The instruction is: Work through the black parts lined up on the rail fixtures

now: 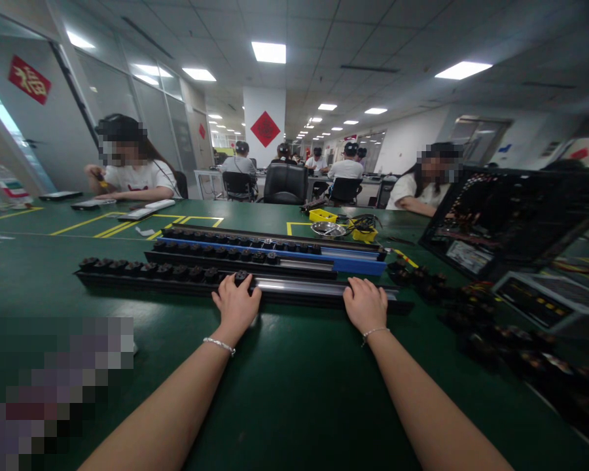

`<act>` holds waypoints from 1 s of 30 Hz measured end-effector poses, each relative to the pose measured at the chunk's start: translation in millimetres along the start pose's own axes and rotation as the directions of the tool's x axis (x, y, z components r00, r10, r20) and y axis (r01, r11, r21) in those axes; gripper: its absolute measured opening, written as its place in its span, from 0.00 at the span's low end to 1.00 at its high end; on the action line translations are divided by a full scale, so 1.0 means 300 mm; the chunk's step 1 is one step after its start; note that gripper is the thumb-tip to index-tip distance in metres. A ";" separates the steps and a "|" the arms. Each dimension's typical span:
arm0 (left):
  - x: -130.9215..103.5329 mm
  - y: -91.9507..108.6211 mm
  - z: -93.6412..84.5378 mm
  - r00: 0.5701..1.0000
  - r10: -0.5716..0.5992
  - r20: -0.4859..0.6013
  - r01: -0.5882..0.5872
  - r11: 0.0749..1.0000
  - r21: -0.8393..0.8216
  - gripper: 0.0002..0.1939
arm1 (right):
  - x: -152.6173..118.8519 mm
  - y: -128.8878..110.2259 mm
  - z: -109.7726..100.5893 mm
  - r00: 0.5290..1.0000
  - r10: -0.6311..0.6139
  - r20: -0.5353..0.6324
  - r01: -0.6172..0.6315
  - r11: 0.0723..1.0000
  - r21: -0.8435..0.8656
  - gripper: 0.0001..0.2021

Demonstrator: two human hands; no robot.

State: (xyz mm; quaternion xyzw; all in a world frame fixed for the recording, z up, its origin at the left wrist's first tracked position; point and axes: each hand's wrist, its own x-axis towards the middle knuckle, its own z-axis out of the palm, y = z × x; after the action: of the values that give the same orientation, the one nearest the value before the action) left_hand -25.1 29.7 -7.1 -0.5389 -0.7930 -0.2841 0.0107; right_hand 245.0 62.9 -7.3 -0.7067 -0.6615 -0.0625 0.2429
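A long black rail [299, 297] lies across the green table in front of me, with a row of black socket-like modules [163, 272] along its left part and a bare silvery channel on its right part. My left hand [236, 306] is closed over the rail, its fingertips around the rightmost black module [243, 277]. On the right part of the rail rests my right hand [366, 305], fingers curled over the far edge; its thumb is partly hidden. Behind lie another black rail [304, 269] with modules and a blue rail [360, 265].
Loose black modules [491, 333] are heaped at the right, beside a metal-cased box [554, 304] and an open computer case [510, 216]. A metal dish [328, 229] and yellow bins [322, 215] stand behind the rails. Two people sit across the table.
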 end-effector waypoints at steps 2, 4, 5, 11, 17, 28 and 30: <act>0.000 0.000 0.001 1.000 -0.001 0.006 0.001 1.000 -0.006 0.22 | 0.001 0.000 -0.001 1.000 0.000 0.004 0.000 1.000 0.001 0.21; 0.000 0.001 0.003 1.000 0.000 0.009 0.000 1.000 -0.015 0.22 | 0.001 0.000 -0.002 1.000 0.001 0.005 -0.001 1.000 0.000 0.21; 0.000 0.001 0.004 1.000 0.004 0.010 -0.003 1.000 -0.018 0.22 | 0.001 0.000 -0.003 1.000 -0.001 0.006 0.001 1.000 0.000 0.22; -0.003 0.005 0.009 1.000 0.024 0.009 -0.024 1.000 -0.012 0.22 | 0.000 0.000 -0.002 1.000 -0.007 -0.002 0.007 1.000 -0.003 0.22; -0.004 0.008 0.005 1.000 0.025 0.001 -0.025 1.000 0.017 0.22 | -0.002 0.000 0.003 1.000 -0.009 -0.019 0.008 1.000 -0.015 0.21; -0.006 0.013 0.001 0.999 0.033 0.020 -0.034 0.999 0.039 0.22 | 0.000 -0.003 -0.001 1.000 -0.001 -0.005 0.001 1.000 -0.024 0.21; -0.007 0.012 0.000 0.999 0.043 0.019 -0.044 0.998 0.054 0.23 | 0.000 -0.004 -0.002 1.000 0.001 -0.003 -0.001 1.000 -0.028 0.21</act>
State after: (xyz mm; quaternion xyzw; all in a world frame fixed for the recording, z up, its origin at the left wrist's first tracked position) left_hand -21.0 29.0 -6.2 -0.5579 -0.7886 -0.2573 0.0243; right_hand 243.9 62.6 -6.6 -0.7104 -0.6599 -0.0727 0.2338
